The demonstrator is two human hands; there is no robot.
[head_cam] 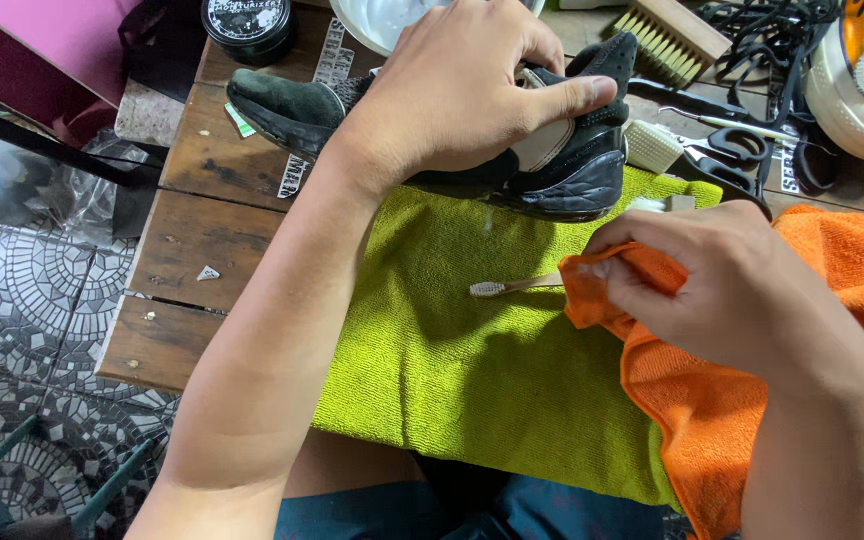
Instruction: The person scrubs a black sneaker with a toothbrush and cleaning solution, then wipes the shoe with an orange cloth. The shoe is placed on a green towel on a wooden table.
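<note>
Cleaning is looking midway: left hand [462, 90] is gripping the black shoe [432, 125] on the green towel [452, 360] over the table [202, 230], while right hand [722, 290] is pinching a toothbrush [512, 286] inside an orange cloth [742, 400], seemingly wiping it.

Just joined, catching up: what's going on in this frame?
A person is working on a black shoe at a wooden table. The left hand grips the shoe from above, holding it at the far edge of a green towel. The right hand holds an orange cloth together with a small toothbrush, bristles pointing left over the towel. Scissors, a white brush, a wooden brush and a round tin lie around.
</note>
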